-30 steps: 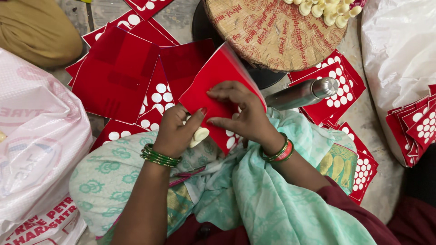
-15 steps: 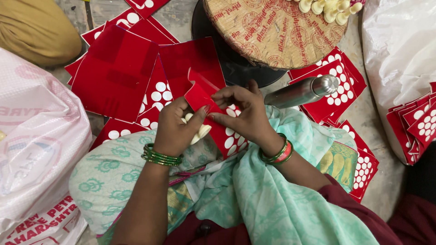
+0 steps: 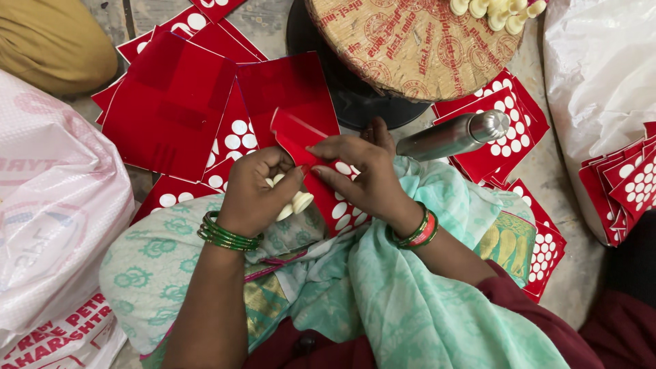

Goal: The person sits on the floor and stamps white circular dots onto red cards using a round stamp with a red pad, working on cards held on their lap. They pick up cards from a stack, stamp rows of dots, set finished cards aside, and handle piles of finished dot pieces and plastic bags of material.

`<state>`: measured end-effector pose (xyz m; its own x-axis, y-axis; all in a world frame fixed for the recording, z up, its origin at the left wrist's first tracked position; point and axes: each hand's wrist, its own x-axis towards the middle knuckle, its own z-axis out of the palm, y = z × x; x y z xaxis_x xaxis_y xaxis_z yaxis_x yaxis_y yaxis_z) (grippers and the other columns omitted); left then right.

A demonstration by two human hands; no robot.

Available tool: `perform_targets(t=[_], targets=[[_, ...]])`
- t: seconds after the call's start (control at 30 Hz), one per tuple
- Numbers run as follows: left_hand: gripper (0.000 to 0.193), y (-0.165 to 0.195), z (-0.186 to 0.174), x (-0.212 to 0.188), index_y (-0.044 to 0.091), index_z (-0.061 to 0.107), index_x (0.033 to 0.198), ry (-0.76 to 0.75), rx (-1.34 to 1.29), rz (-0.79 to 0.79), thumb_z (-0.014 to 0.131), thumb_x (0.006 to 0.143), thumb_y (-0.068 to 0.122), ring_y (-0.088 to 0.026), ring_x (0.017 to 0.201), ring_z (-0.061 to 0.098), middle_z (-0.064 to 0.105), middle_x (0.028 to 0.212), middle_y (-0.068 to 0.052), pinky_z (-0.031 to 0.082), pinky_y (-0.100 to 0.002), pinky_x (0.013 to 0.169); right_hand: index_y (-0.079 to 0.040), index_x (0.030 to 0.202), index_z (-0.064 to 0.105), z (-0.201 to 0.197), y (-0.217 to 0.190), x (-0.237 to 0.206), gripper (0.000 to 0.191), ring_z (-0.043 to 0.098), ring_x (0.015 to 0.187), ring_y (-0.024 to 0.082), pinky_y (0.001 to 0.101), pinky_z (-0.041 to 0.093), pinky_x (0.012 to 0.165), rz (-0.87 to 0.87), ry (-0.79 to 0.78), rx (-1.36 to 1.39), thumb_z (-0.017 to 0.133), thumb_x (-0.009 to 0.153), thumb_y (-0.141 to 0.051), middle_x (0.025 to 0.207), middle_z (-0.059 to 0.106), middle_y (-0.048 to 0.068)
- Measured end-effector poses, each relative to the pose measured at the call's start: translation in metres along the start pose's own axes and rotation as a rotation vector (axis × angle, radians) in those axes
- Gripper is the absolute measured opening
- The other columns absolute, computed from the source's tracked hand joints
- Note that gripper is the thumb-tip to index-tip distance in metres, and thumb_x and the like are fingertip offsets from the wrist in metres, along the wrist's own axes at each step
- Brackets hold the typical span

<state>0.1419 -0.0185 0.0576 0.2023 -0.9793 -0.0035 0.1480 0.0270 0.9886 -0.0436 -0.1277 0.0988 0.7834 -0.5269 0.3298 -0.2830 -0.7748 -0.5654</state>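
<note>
My left hand [image 3: 256, 191] is closed around several small cream plastic pieces [image 3: 295, 203] and pinches the lower edge of a red card [image 3: 301, 137]. My right hand [image 3: 362, 171] grips the same red card from the right, thumb and forefinger on its fold. The card is bent into a narrow shape above my lap. Under my right hand lies a red sheet with white round holes [image 3: 342, 208]. Green bangles sit on my left wrist, red and green ones on my right.
Flat red cards [image 3: 171, 102] are piled on the floor ahead. A round woven tray [image 3: 410, 48] on a dark stand holds cream pieces [image 3: 495, 10]. A steel bottle [image 3: 454, 135] lies to the right. White sacks [image 3: 48, 205] flank both sides; more punched cards [image 3: 629, 184] lie far right.
The red card was flat and wide under my right hand; both hands have folded it into a narrower shape and drawn together over it.
</note>
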Motion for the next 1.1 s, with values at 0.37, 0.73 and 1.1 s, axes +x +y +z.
perform_targets(t=[0.37,0.73,1.1], targets=[[0.010,0.000,-0.001,0.001,0.003,0.069,0.095,0.055,0.143,-0.095,0.072,0.092,0.012,-0.006,0.066,0.066,0.072,0.077,-0.003,0.051,-0.023,0.059,-0.002,0.121,0.071,0.008,0.013,0.002,0.029,0.071,0.113,0.028,0.0366,0.054,0.100,-0.058,-0.153,0.236,0.075,0.094,-0.010,0.119,0.073,0.013],[0.009,-0.007,-0.004,0.001,0.000,0.069,0.092,0.111,-0.012,-0.229,0.069,0.086,0.007,-0.008,0.068,0.067,0.073,0.079,-0.005,0.055,-0.024,0.061,-0.005,0.122,0.068,0.017,0.008,-0.002,0.032,0.072,0.111,0.025,0.0333,0.050,0.102,0.006,-0.089,0.160,0.077,0.092,-0.013,0.117,0.073,0.010],[0.013,0.005,-0.005,0.000,0.002,0.066,0.085,0.044,0.172,-0.108,0.069,0.093,0.011,-0.006,0.067,0.066,0.071,0.075,-0.003,0.053,-0.024,0.060,0.000,0.118,0.071,0.020,0.019,-0.007,0.027,0.070,0.112,0.023,0.0315,0.051,0.102,0.087,-0.131,0.390,0.076,0.092,-0.003,0.118,0.072,0.013]])
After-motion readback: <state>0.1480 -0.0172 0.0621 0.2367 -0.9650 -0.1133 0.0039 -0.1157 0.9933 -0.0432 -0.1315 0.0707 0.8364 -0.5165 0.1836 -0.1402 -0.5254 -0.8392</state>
